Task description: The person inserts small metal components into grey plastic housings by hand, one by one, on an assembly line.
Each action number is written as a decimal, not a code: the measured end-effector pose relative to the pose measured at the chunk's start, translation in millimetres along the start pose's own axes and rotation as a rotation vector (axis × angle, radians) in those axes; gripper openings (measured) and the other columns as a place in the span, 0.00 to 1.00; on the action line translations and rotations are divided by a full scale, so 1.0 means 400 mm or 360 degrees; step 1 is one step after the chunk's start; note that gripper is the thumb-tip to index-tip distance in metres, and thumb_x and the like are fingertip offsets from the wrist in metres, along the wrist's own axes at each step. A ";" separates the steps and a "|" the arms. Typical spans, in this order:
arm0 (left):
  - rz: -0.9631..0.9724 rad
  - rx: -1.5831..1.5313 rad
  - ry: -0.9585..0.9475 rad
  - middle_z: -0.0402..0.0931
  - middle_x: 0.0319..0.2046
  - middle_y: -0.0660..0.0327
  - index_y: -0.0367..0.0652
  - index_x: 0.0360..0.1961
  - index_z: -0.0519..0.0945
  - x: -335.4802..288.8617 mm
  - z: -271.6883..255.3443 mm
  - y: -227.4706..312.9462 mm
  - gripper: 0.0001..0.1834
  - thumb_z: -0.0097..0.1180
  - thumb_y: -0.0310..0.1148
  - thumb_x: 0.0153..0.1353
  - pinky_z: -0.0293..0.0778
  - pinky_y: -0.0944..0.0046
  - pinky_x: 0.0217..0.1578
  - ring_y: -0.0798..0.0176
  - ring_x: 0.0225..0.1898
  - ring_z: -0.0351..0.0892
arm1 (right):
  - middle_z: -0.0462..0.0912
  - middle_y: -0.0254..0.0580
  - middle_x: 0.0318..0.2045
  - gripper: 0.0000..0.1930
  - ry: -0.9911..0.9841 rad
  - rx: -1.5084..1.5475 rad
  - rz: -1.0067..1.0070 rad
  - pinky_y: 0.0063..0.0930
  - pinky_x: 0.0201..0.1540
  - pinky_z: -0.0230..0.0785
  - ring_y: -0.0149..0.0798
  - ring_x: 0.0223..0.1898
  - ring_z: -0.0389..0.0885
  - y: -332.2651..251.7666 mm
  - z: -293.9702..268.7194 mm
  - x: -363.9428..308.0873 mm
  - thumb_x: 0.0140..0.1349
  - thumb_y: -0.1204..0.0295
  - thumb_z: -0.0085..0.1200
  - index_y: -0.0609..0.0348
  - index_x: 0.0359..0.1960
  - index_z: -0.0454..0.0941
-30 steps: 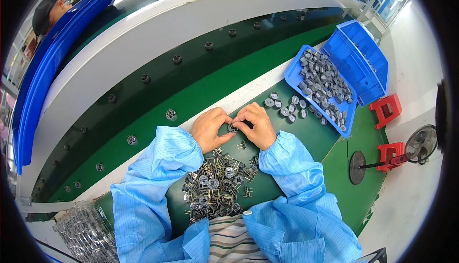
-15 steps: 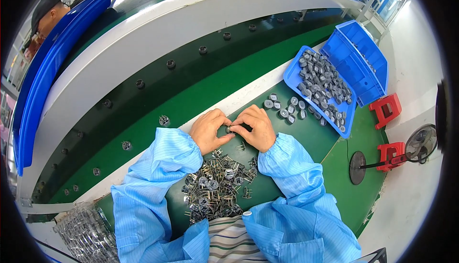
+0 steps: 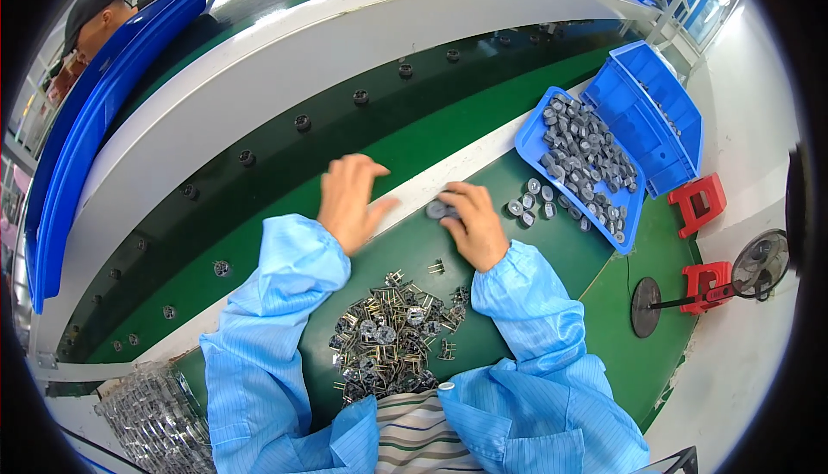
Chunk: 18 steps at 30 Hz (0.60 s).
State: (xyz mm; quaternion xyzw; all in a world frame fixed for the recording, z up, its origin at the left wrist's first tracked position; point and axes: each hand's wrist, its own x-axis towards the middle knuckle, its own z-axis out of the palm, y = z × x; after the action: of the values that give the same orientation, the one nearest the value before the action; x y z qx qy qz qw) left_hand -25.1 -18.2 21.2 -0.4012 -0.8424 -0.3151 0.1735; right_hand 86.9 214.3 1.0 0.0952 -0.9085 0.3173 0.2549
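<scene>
My left hand (image 3: 352, 202) is over the white rail at the conveyor's near edge. Its fingers and thumb are spread, and nothing shows between them. On the green table, my right hand (image 3: 479, 226) has its fingers and thumb curled around a few round grey caps (image 3: 436, 209), partly hidden under the fingertips. Nearer to me is a heap of small round black parts with metal pins (image 3: 379, 336). One loose pinned part (image 3: 437, 266) lies just beyond the heap. More grey caps (image 3: 528, 207) lie right of my right hand.
A blue tray (image 3: 526, 139) full of grey caps stands at right, beside a blue bin (image 3: 651, 129). Small round parts sit spaced along the green conveyor (image 3: 285, 185). Clear plastic trays (image 3: 159, 422) are stacked at lower left. A fan (image 3: 759, 263) and red stools (image 3: 697, 205) stand right.
My hands have parted from the small part they held together. The left moved up and left to the conveyor; several grey caps shifted left under my right hand.
</scene>
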 end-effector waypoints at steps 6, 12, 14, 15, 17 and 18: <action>-0.0012 -0.0527 -0.0521 0.69 0.50 0.53 0.44 0.50 0.78 -0.054 0.041 0.066 0.27 0.77 0.38 0.52 0.70 0.50 0.54 0.46 0.53 0.71 | 0.82 0.42 0.38 0.15 -0.0699 0.0487 0.0290 0.33 0.41 0.74 0.40 0.38 0.80 -0.044 -0.093 0.015 0.54 0.74 0.74 0.61 0.42 0.83; 0.0037 -0.0520 -0.0428 0.73 0.47 0.55 0.44 0.49 0.78 -0.059 0.052 0.060 0.21 0.73 0.33 0.55 0.71 0.52 0.51 0.47 0.50 0.75 | 0.80 0.37 0.27 0.13 -0.1062 0.0580 0.0260 0.30 0.29 0.71 0.33 0.26 0.77 -0.042 -0.083 0.002 0.55 0.73 0.74 0.60 0.40 0.85; 0.0028 -0.0579 -0.0422 0.75 0.45 0.56 0.44 0.49 0.79 -0.058 0.061 0.060 0.21 0.73 0.32 0.55 0.71 0.53 0.51 0.50 0.49 0.76 | 0.80 0.38 0.27 0.12 -0.0843 0.0514 0.0197 0.30 0.29 0.71 0.33 0.26 0.78 -0.029 -0.066 -0.001 0.56 0.74 0.73 0.59 0.40 0.85; 0.0020 -0.0638 -0.0416 0.76 0.44 0.57 0.44 0.48 0.80 -0.058 0.064 0.060 0.21 0.74 0.31 0.54 0.70 0.55 0.50 0.52 0.47 0.77 | 0.80 0.39 0.28 0.11 -0.0624 0.0447 0.0135 0.30 0.29 0.72 0.34 0.26 0.79 -0.024 -0.061 -0.003 0.56 0.76 0.72 0.59 0.40 0.85; 0.0046 -0.0615 -0.0433 0.77 0.43 0.57 0.44 0.48 0.80 -0.060 0.063 0.061 0.21 0.74 0.31 0.54 0.70 0.55 0.50 0.52 0.46 0.78 | 0.80 0.40 0.30 0.09 -0.0637 0.0392 0.0215 0.32 0.32 0.73 0.38 0.30 0.80 -0.016 -0.063 -0.002 0.58 0.76 0.70 0.58 0.40 0.86; 0.0071 -0.0589 -0.0450 0.78 0.43 0.57 0.44 0.48 0.80 -0.060 0.060 0.062 0.21 0.73 0.31 0.53 0.70 0.55 0.50 0.52 0.45 0.78 | 0.80 0.40 0.31 0.09 -0.0547 0.0227 0.0210 0.35 0.36 0.74 0.41 0.34 0.81 -0.017 -0.062 -0.002 0.57 0.75 0.70 0.56 0.39 0.85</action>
State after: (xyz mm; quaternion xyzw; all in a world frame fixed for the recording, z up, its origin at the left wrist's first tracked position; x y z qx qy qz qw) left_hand 8.2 -4.0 0.0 -0.4849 -0.7771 -0.4010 -0.0157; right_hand 99.8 224.7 20.8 0.1061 -0.9181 0.3758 0.0673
